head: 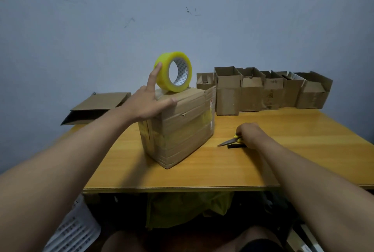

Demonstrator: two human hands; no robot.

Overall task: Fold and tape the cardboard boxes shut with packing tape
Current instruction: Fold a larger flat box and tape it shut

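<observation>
On the yellow wooden table (263,162), the brown cardboard box (178,128) stands closed, with tape bands across its sides. The left hand (149,102), spread open, steadies the upright yellow roll of packing tape (162,73) on the box top. The right hand (250,134) closes on the yellow-handled scissors (230,140). By judgement, cutting the tape remains; the row of open cardboard boxes (263,89) behind remains unsealed.

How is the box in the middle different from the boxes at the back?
The middle box is closed and wrapped with tape; the back boxes stand open on top. The middle box sits alone with the tape roll on it, under the left hand; the back boxes stand in a row against the wall. Both are brown cardboard.
</observation>
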